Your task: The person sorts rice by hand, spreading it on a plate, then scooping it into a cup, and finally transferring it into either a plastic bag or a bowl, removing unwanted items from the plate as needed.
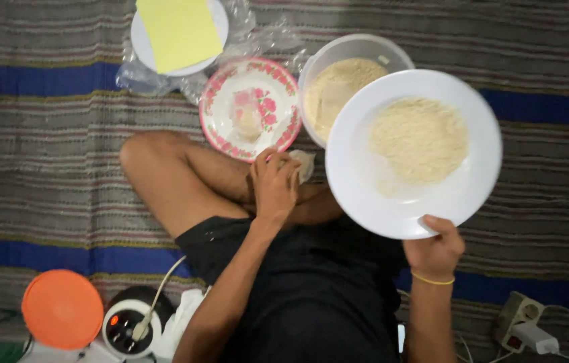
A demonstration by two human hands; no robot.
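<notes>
Right hand [434,250]: grasping the near rim of a white plate [473,188] of pale crumbs, raised over the lap. Left hand [274,183]: clenched around a small pale lump [305,163]. Far side, on the striped mat [62,134]: white bowl [348,50] of crumbs; floral plate [227,94] left of it. Near left: orange lid [62,308].

Dim, warm indoor light falls evenly from above, soft shadows, mild glare on the white plate [365,181], overall slight softness, corners darkening toward the edges.
</notes>
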